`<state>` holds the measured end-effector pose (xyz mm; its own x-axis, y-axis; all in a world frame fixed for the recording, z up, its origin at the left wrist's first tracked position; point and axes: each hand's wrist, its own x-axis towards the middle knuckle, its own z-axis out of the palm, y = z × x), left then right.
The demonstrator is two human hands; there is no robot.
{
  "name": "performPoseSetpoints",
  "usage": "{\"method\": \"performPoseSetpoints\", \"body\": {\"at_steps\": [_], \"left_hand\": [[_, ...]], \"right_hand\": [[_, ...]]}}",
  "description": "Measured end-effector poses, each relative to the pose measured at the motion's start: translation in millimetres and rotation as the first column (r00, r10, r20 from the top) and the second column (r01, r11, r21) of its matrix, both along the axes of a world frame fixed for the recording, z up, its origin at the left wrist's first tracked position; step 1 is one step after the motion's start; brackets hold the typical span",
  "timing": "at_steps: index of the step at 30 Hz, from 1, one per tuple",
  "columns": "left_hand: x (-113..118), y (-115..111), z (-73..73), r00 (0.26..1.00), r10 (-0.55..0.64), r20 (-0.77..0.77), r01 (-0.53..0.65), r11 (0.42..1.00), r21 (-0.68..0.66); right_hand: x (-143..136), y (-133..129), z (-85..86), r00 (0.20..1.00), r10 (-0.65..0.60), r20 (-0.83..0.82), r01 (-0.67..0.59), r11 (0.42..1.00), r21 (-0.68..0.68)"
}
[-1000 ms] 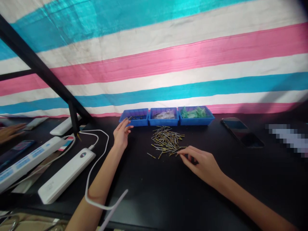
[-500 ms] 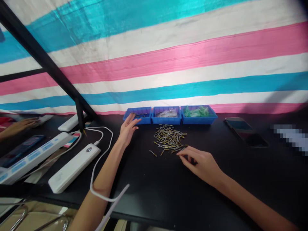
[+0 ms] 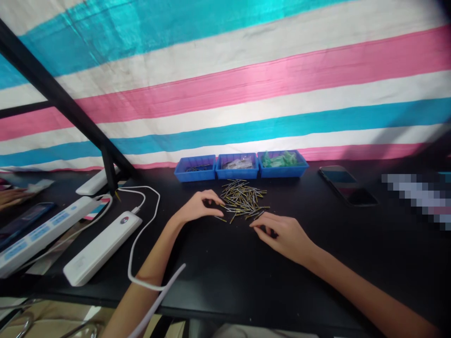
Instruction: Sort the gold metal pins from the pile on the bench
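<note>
Left hand [image 3: 196, 207] loosely cupped; right hand [image 3: 287, 235] pinched

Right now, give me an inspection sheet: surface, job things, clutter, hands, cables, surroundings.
Surface: black table.
Job things: pile of thin rods; three blue trays of small pieces behind it.
Clutter: phone right; white power bank and power strip left.
Hands: left hand open by the pile's left; right hand at its near right edge, fingertips together, grip unclear.
Cables: white cable crosses left forearm.
Surroundings: striped sheet behind; another person's blurred hand far left.
</note>
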<state>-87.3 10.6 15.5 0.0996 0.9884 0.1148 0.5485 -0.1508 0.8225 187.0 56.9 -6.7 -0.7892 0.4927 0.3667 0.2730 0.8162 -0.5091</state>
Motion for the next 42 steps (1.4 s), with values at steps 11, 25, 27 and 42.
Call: {"method": "performPoseSetpoints", "body": {"at_steps": [11,25,27,42], "left_hand": [[6,7,-16.0,0.97,-0.011,-0.243,0.036,0.994,0.101],[64,5,-9.6,0.998,0.057,0.04,-0.064,0.982,0.178],[76,3,-13.7,0.995,0.05,0.087,-0.061,0.99,0.124],[89,1,-24.9,0.95,0.145,0.278,-0.137,0.989,-0.05]], "right_hand": [[-3,1,0.8,1.0,-0.006,-0.015,0.006,1.0,0.007],[-3,2,5.0,0.988,-0.15,-0.045,0.147,0.987,-0.067],[-3,2,5.0,0.986,-0.159,-0.052,0.153,0.983,-0.105],[-6,1,2.8,0.975,-0.196,-0.101,0.171,0.961,-0.219]]}}
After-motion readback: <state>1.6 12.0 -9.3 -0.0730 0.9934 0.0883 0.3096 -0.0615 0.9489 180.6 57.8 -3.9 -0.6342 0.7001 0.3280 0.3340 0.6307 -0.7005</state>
